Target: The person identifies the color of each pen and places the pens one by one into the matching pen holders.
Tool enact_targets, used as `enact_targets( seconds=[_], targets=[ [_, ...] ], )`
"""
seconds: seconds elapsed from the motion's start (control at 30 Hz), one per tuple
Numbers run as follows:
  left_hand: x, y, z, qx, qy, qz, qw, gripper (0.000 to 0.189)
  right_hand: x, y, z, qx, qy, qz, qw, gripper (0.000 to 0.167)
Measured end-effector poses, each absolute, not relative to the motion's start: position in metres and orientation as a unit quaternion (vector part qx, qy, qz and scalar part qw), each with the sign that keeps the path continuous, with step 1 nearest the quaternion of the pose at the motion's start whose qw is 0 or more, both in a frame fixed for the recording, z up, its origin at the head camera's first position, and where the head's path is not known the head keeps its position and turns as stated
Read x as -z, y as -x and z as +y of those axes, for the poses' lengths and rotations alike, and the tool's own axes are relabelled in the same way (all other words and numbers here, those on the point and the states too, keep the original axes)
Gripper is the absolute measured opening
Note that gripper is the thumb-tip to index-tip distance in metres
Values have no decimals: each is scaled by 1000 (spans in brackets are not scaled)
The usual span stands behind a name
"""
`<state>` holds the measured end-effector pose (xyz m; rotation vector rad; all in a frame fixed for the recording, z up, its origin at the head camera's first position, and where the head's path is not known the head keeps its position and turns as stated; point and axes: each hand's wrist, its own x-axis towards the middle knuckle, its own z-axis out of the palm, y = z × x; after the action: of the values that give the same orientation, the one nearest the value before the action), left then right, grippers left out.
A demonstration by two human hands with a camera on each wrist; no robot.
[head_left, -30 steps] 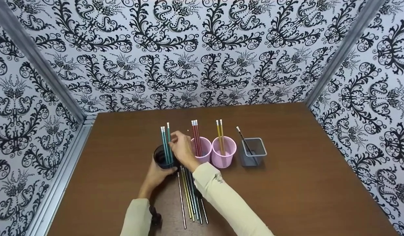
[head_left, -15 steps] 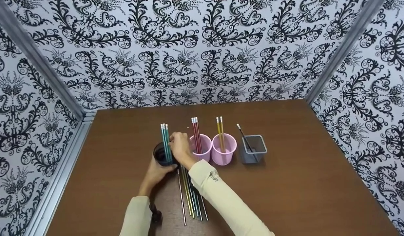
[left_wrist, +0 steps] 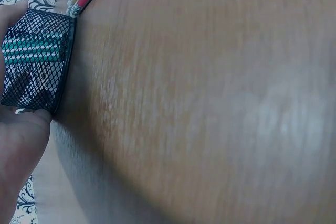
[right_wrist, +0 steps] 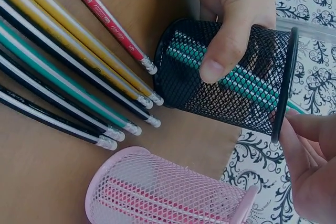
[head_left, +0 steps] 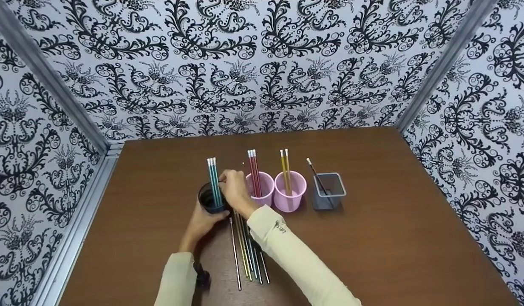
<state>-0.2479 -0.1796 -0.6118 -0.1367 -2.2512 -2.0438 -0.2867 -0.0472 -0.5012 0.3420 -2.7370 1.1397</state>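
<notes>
My left hand (head_left: 203,225) grips a black mesh pencil cup (right_wrist: 257,51) around its side, thumb across the mesh in the right wrist view. Several green pencils (head_left: 214,180) stand together inside, eraser ends up. At the cup's right rim, my right hand (head_left: 235,189) has its fingertips pinched on the edge, close beside the green pencils. Just in front of the cup lie several loose pencils (right_wrist: 68,61), yellow, black, green and red, their eraser ends toward it; my right forearm partly covers them in the head view.
Right of the black cup stand a pink mesh cup (head_left: 267,199) with red pencils and another pink cup (head_left: 289,204) with two yellow pencils. Further right, a square grey mesh holder (head_left: 329,202) contains one black pencil (head_left: 316,174). Patterned walls (head_left: 253,85) border the brown table (head_left: 393,212).
One green pencil, held higher by my right hand a second ago, has dropped level with the others in the black cup. My right hand has come down to the rim; the left stays put.
</notes>
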Motion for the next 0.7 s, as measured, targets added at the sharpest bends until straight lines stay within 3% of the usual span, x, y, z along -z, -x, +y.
enact_targets(
  seconds=[0.4,0.7],
  targets=[
    [613,249,-177,687,66,-721,61,97,501,279,-37,-430,-172,-883,82,8],
    [603,239,-175,633,16,-772,59,104,499,265,-7,-480,-256,-832,108,8]
  ],
)
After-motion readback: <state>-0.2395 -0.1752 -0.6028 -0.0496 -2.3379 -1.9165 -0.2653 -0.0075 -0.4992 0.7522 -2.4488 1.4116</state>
